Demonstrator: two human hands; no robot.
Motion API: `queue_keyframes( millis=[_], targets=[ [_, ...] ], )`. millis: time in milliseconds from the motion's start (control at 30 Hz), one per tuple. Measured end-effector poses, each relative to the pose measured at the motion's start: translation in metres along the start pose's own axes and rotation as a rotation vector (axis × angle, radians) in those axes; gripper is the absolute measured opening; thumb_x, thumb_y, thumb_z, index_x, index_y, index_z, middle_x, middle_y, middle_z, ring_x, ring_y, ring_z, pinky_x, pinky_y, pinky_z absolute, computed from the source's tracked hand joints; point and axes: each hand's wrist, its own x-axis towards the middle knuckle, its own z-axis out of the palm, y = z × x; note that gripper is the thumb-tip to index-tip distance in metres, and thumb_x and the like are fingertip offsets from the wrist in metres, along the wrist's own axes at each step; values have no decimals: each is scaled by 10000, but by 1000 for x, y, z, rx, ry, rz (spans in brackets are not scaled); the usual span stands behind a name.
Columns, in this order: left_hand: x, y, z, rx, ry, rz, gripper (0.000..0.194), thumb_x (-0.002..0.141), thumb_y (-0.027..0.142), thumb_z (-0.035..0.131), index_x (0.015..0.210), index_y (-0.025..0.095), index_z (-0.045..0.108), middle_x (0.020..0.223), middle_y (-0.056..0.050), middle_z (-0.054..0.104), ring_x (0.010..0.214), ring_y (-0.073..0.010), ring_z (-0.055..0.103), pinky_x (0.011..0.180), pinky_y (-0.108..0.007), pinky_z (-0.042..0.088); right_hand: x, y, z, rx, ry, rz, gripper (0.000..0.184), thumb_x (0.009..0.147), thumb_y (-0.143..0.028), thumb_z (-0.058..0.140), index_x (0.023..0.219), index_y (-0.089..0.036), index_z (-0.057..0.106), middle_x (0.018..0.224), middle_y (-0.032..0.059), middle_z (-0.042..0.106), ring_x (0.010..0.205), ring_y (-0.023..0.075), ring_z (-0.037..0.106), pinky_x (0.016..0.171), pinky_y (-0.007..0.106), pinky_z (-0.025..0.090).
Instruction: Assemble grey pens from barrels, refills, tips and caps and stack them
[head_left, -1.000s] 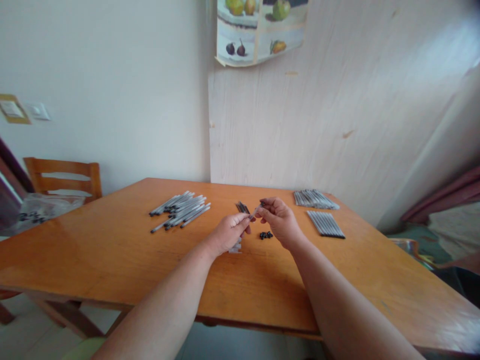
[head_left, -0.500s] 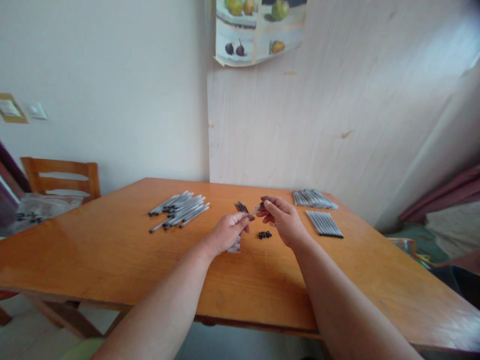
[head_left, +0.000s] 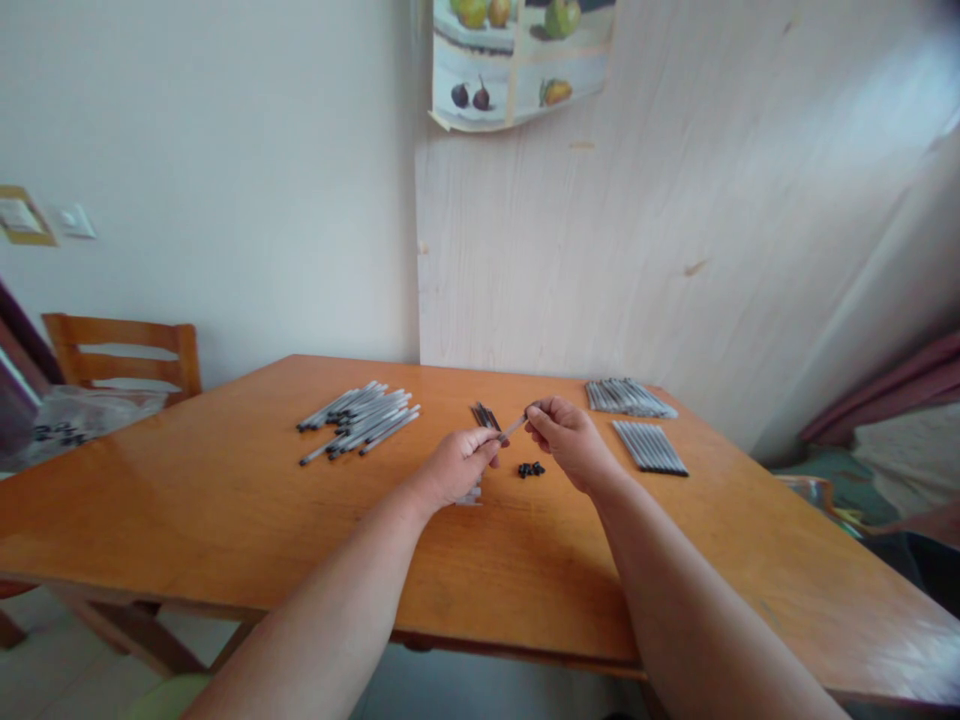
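Grips the lower end of a slim pale tube (head_left: 514, 429) in the left hand (head_left: 461, 465), with thumb and fingers clamped on it. Pinches the upper end of the same tube in the right hand (head_left: 561, 435), with thumb and forefinger pressed together. Holds the tube aslant between both hands, above the table (head_left: 540, 580), rising to the right. Under the right fingertips: detail hidden. Near the hands: black caps (head_left: 532, 470) in a small cluster, thin dark rods (head_left: 486, 415) beyond, pale pieces (head_left: 469, 497) partly hidden by the left hand. To the left: loose pile of black-ended pens (head_left: 360, 420). To the right: neat row of pens (head_left: 651, 448).
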Motion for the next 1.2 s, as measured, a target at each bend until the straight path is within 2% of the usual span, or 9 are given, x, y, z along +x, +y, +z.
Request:
queue_keyframes(
  millis=[233,433,567,667,767,900,1000,1100,1200],
  targets=[
    [5,-3,-3,287,79,217,257,898,276,502,1030,209,712,841,-41,685,766,-159,617,733,-296,491,-1,-2,2,-204,64,-2,270,835,-448,555,757,-189,565,594,-24,505,520,109,426,491,253,316],
    [8,-4,-4,434,154,330,241,924,247,487,1039,210,697,958,-58,710,892,-182,648,795,-308,488,0,0,7,48,40,46,296,808,-472,597,870,-184,577,673,-9,573,542,99,470,494,238,329],
    [7,-3,-4,543,181,374,243,937,268,488,1046,214,698,950,-63,714,882,-191,657,787,-321,489,-2,-3,9,102,-34,66,292,772,-457,645,838,-182,574,653,-10,582,502,84,442,462,229,304],
    [6,-3,-7,635,299,406,247,914,316,548,1100,229,684,1002,-66,714,946,-217,645,848,-362,475,-3,-4,9,122,-19,49,270,760,-433,658,797,-182,568,635,-10,587,493,84,448,460,232,324],
    [6,-3,-12,614,487,434,338,899,339,573,1209,212,620,1087,-81,698,1039,-228,615,936,-394,446,-2,-4,6,184,42,63,288,737,-437,683,774,-178,564,638,-6,592,511,90,477,467,232,350],
    [6,-3,-22,502,695,424,313,946,332,479,1180,176,614,1097,-103,690,1056,-209,604,975,-373,431,0,-4,2,259,48,106,319,713,-445,719,759,-169,565,636,-2,591,502,84,475,454,224,342],
    [7,0,-31,423,772,367,337,964,351,427,1176,160,606,1126,-115,682,1092,-206,599,989,-357,429,1,-4,1,280,27,118,337,703,-454,732,747,-170,558,628,0,590,492,83,467,440,222,328],
    [7,11,-38,356,791,290,352,972,347,389,1181,156,598,1098,-108,694,1064,-199,622,967,-343,448,0,-6,2,283,0,103,355,702,-476,731,738,-174,549,615,0,586,478,81,446,428,222,318],
    [2,26,-37,355,720,244,326,961,317,402,1138,153,621,1072,-104,703,1028,-201,639,947,-340,461,-2,-7,4,272,-45,73,363,715,-493,717,739,-174,546,599,-12,579,452,72,424,419,221,303]
  ],
)
